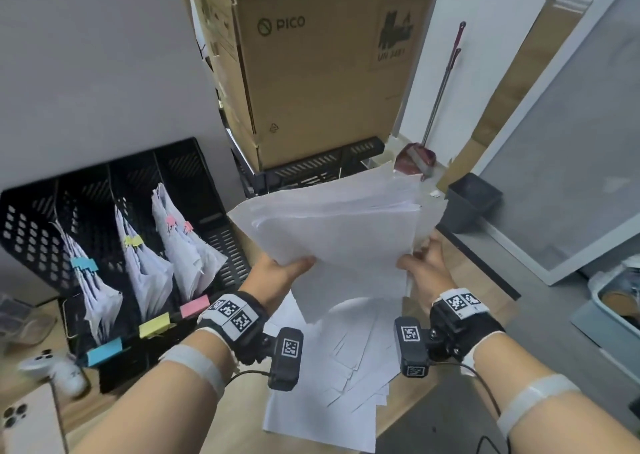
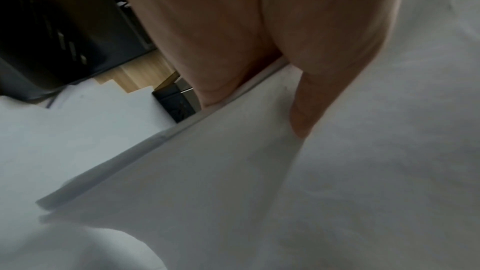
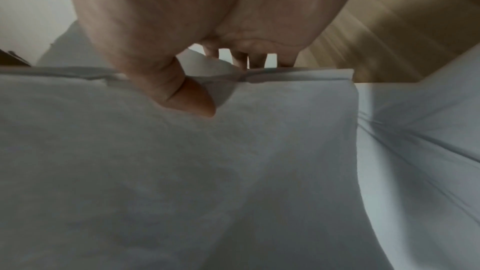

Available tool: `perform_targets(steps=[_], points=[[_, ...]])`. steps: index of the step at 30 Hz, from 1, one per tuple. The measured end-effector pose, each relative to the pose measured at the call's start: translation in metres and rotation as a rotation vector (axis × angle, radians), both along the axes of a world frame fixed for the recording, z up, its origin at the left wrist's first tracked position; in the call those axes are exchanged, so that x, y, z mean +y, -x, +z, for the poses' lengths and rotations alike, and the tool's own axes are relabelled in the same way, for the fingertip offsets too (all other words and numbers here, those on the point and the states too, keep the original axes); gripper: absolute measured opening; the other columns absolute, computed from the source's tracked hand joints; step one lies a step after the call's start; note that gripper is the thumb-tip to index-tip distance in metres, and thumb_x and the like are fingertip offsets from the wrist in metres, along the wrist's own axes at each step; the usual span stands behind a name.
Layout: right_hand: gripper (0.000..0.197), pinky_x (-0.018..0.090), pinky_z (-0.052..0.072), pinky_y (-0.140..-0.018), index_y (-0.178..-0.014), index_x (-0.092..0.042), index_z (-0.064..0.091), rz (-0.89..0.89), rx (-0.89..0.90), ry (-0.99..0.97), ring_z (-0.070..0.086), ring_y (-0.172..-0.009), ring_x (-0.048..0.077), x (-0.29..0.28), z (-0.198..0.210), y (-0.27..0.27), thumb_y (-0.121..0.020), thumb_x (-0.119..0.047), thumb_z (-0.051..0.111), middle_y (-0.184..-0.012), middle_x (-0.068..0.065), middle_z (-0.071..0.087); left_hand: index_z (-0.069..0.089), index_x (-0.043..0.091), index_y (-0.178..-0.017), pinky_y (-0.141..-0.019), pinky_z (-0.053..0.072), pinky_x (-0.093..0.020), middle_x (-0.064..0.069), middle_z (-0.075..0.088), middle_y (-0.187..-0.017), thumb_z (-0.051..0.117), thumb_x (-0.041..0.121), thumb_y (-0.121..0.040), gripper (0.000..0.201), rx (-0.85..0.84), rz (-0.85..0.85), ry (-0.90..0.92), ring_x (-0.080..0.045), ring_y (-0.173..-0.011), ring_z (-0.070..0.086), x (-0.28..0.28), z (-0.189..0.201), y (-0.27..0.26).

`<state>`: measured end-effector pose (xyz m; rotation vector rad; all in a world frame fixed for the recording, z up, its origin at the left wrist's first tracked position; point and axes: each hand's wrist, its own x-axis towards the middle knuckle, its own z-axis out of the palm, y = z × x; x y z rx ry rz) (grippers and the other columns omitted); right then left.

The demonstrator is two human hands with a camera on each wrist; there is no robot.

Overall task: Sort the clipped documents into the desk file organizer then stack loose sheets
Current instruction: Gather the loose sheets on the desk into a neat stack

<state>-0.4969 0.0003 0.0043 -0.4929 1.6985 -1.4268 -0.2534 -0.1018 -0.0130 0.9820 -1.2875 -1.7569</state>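
A thick bundle of loose white sheets (image 1: 332, 225) is held up above the desk by both hands. My left hand (image 1: 277, 275) grips its near left edge, thumb on top (image 2: 309, 98). On the near right edge my right hand (image 1: 420, 268) grips likewise, thumb over the paper (image 3: 187, 98), fingers under it. More loose sheets (image 1: 332, 377) lie fanned on the wooden desk below. The black mesh file organizer (image 1: 31, 232) stands at the left with clipped documents: blue clip (image 1: 83, 264), yellow clip (image 1: 133, 240), pink clip (image 1: 171, 221).
A large cardboard box (image 1: 311, 69) sits on a black rack behind the paper. A white controller (image 1: 52, 367) and a phone (image 1: 27, 422) lie at the near left. A dark bin (image 1: 472, 201) and a broom (image 1: 440, 97) stand on the floor to the right.
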Motion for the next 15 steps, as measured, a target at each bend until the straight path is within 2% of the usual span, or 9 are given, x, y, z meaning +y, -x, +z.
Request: perform_targets(steps=[2, 3, 5, 6, 7, 8, 10, 13, 15], points=[[0.074, 0.039, 0.051, -0.09, -0.137, -0.027, 0.037, 0.04, 0.069, 0.028, 0.06, -0.11, 0.022, -0.001, 0.014, 0.0, -0.073, 0.004, 0.06, -0.121, 0.004, 0.06, 0.07, 0.015, -0.112, -0.098, 0.056, -0.045, -0.012, 0.077, -0.112, 0.08, 0.005, -0.072, 0.042, -0.045, -0.014, 0.057, -0.032, -0.11, 0.071, -0.003, 0.007, 0.003], [0.058, 0.034, 0.052, -0.083, -0.128, -0.02, 0.047, 0.056, 0.118, 0.018, 0.062, -0.104, 0.021, -0.001, 0.017, -0.001, -0.078, 0.006, 0.057, -0.112, 0.003, 0.064, 0.07, 0.017, -0.108, -0.095, 0.058, -0.04, -0.006, 0.078, -0.107, 0.077, 0.001, -0.074, 0.038, -0.077, -0.033, 0.073, -0.026, -0.105, 0.072, -0.002, 0.009, 0.005], [0.028, 0.035, 0.054, -0.075, -0.101, -0.015, 0.061, 0.053, 0.195, -0.056, 0.066, -0.093, 0.024, 0.0, 0.016, -0.01, -0.081, 0.004, 0.057, -0.095, 0.004, 0.069, 0.069, 0.019, -0.104, -0.094, 0.057, -0.038, -0.004, 0.078, -0.104, 0.075, -0.007, -0.079, 0.036, -0.141, -0.051, 0.075, -0.026, -0.104, 0.073, 0.003, 0.003, 0.009], [0.025, 0.038, 0.055, -0.078, -0.096, -0.016, 0.064, 0.051, 0.2, -0.076, 0.067, -0.094, 0.027, 0.002, 0.011, -0.014, -0.081, 0.003, 0.059, -0.095, 0.006, 0.071, 0.07, 0.02, -0.102, -0.095, 0.057, -0.04, -0.006, 0.078, -0.105, 0.075, -0.009, -0.081, 0.036, -0.178, -0.036, 0.07, -0.03, -0.107, 0.073, 0.006, -0.004, 0.01], [0.027, 0.04, 0.056, -0.081, -0.098, -0.015, 0.065, 0.049, 0.186, -0.081, 0.068, -0.095, 0.028, 0.005, 0.003, -0.018, -0.08, 0.004, 0.06, -0.097, 0.008, 0.072, 0.071, 0.021, -0.1, -0.096, 0.057, -0.041, -0.008, 0.078, -0.106, 0.077, -0.008, -0.081, 0.035, -0.202, -0.013, 0.061, -0.033, -0.108, 0.072, 0.009, -0.011, 0.011], [0.031, 0.039, 0.055, -0.082, -0.102, -0.013, 0.066, 0.035, 0.172, -0.086, 0.068, -0.096, 0.029, 0.008, -0.005, -0.021, -0.079, 0.006, 0.06, -0.099, 0.011, 0.072, 0.073, 0.021, -0.099, -0.097, 0.057, -0.042, -0.008, 0.078, -0.106, 0.079, -0.005, -0.079, 0.034, -0.21, 0.009, 0.041, -0.034, -0.108, 0.072, 0.012, -0.018, 0.01], [0.033, 0.03, 0.053, -0.073, -0.106, -0.005, 0.066, 0.008, 0.148, -0.099, 0.066, -0.093, 0.03, 0.014, -0.017, -0.025, -0.077, 0.009, 0.06, -0.096, 0.012, 0.071, 0.076, 0.021, -0.101, -0.098, 0.057, -0.047, -0.006, 0.079, -0.107, 0.086, 0.005, -0.075, 0.032, -0.219, 0.027, 0.003, -0.03, -0.106, 0.073, 0.018, -0.028, 0.007], [0.024, 0.024, 0.045, -0.062, -0.093, -0.004, 0.067, 0.014, 0.123, -0.135, 0.061, -0.077, 0.025, 0.021, -0.022, -0.024, -0.076, 0.012, 0.06, -0.081, 0.008, 0.066, 0.078, 0.023, -0.103, -0.099, 0.056, -0.051, -0.005, 0.079, -0.108, 0.091, 0.018, -0.068, 0.037, -0.214, 0.008, -0.017, -0.028, -0.106, 0.073, 0.023, -0.034, 0.005], [0.024, 0.026, 0.046, -0.065, -0.082, -0.009, 0.069, 0.002, 0.113, -0.136, 0.058, -0.073, 0.026, 0.022, -0.027, -0.02, -0.07, 0.009, 0.059, -0.076, 0.009, 0.065, 0.078, 0.02, -0.104, -0.099, 0.056, -0.051, -0.007, 0.079, -0.108, 0.093, 0.026, -0.064, 0.042, -0.205, 0.005, -0.03, -0.03, -0.106, 0.073, 0.022, -0.034, 0.006]])
